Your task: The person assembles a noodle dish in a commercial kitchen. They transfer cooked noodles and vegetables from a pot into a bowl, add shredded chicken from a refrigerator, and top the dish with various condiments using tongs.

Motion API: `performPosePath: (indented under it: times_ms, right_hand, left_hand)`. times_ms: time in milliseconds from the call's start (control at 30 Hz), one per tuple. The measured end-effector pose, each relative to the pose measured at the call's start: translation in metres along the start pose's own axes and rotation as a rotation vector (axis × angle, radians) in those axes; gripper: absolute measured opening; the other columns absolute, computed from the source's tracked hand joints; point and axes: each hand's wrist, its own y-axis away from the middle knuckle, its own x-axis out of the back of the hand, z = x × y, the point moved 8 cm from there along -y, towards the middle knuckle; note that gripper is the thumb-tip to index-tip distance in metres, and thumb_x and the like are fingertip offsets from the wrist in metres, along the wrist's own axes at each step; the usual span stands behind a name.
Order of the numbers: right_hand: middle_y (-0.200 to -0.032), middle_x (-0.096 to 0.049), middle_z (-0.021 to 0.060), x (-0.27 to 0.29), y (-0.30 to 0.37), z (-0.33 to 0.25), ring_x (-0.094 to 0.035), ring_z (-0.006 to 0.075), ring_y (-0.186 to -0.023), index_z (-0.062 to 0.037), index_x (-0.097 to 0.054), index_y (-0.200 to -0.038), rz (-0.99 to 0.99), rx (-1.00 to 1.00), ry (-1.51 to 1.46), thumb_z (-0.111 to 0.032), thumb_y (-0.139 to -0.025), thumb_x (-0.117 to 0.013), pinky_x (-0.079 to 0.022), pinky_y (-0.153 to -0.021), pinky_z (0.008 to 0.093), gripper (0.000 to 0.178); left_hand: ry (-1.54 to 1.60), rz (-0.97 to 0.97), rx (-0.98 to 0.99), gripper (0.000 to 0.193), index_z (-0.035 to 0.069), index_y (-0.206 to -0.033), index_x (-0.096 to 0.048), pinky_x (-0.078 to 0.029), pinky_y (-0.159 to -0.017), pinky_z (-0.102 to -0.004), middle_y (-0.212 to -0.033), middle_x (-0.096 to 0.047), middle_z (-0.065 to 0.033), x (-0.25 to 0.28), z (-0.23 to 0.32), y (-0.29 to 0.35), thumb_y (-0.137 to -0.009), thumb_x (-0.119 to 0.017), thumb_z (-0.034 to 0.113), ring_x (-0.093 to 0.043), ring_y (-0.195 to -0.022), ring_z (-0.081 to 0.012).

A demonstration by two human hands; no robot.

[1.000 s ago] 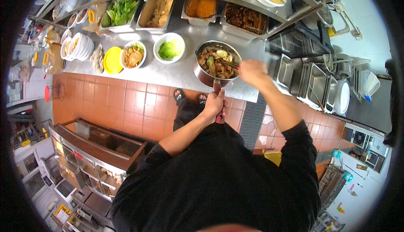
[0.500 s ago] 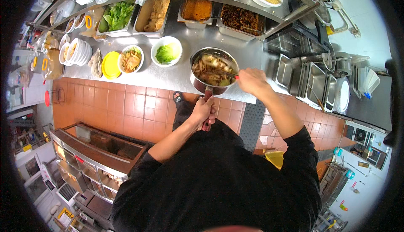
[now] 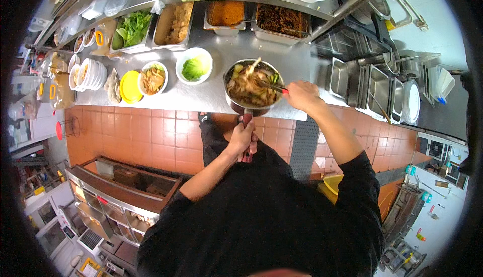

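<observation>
A metal saucepan (image 3: 243,107) with a dark red handle (image 3: 247,121) sits near the counter's front edge. My left hand (image 3: 243,139) is closed around that handle. Sliced food (image 3: 246,83), brown, pale and green, fills the pan, and one pale strip stands up above the rest. In my closed right hand (image 3: 303,96), at the pan's right rim, is a slim dark utensil (image 3: 271,85) with a red grip. Its far end reaches into the food; I cannot make out its exact kind. Left of the pan stands a white bowl (image 3: 207,78) with green lettuce.
A bowl of orange-brown food (image 3: 152,79), a yellow lid (image 3: 131,87) and stacked white bowls (image 3: 95,77) line the left counter. Metal trays of lettuce (image 3: 133,29), orange sauce (image 3: 226,13) and dark seasoning (image 3: 282,20) stand behind. Steel pans (image 3: 378,88) are at right.
The utensil has shifted within the pan, turning the food; a pale strip now sticks up. My left hand keeps its hold on the handle. The whole view has shifted slightly.
</observation>
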Motion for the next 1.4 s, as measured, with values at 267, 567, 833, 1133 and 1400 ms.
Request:
performPosePath:
  times_ms: [267, 567, 833, 1133, 1400]
  right_hand:
    - [-0.097, -0.076, 0.0223, 0.004, 0.009, -0.018, -0.075, 0.0399, -0.091, -0.0019, -0.075, -0.099, -0.039, -0.037, 0.075, -0.033, -0.102, -0.057, -0.06, -0.079, 0.0516, 0.036]
    - [-0.09, -0.076, 0.0197, -0.002, 0.014, -0.033, -0.075, 0.0399, -0.086, -0.0057, -0.076, -0.098, 0.017, 0.027, -0.005, -0.035, -0.103, -0.059, -0.06, -0.076, 0.0509, 0.034]
    - [-0.087, -0.075, 0.0187, -0.004, 0.012, -0.02, -0.075, 0.0381, -0.084, -0.0055, -0.075, -0.099, -0.005, -0.056, -0.008, -0.039, -0.104, -0.057, -0.059, -0.077, 0.0515, 0.039]
    - [-0.094, -0.075, 0.022, -0.002, 0.019, -0.023, -0.074, 0.0401, -0.086, -0.0043, -0.076, -0.099, 0.017, 0.012, -0.03, -0.037, -0.102, -0.058, -0.059, -0.075, 0.0504, 0.037]
    - [-0.095, -0.077, 0.0199, 0.015, 0.023, -0.026, -0.076, 0.0357, -0.09, 0.0, -0.075, -0.096, 0.091, -0.014, 0.007, -0.024, -0.097, -0.061, -0.061, -0.079, 0.0469, 0.029]
  left_hand:
    - [0.118, -0.086, 0.178, 0.026, 0.008, -0.109, -0.043, -0.039, -0.037, -0.0338, -0.068, -0.047, -0.0044, 0.003, -0.005, 0.018, -0.112, -0.047, 0.034, -0.043, -0.041, -0.0164]
    - [-0.082, -0.159, -0.19, 0.031, 0.007, -0.095, -0.048, -0.037, -0.035, -0.0351, -0.061, -0.049, -0.0038, 0.012, 0.017, 0.004, -0.11, -0.05, 0.034, -0.048, -0.04, -0.0169]
    - [-0.096, -0.256, -0.182, 0.032, 0.005, -0.11, -0.053, -0.034, -0.04, -0.0293, -0.068, -0.044, -0.0015, 0.01, 0.025, 0.007, -0.112, -0.047, 0.036, -0.039, -0.044, -0.0121]
    - [-0.048, -0.219, -0.254, 0.034, 0.006, -0.109, -0.053, -0.035, -0.04, -0.0294, -0.069, -0.046, -0.0017, 0.016, 0.02, -0.002, -0.111, -0.051, 0.04, -0.039, -0.045, -0.0117]
    - [-0.115, -0.206, -0.303, 0.036, 0.005, -0.095, -0.047, -0.033, -0.036, -0.0307, -0.065, -0.044, -0.0017, 0.009, 0.023, -0.007, -0.112, -0.048, 0.038, -0.037, -0.041, -0.014]
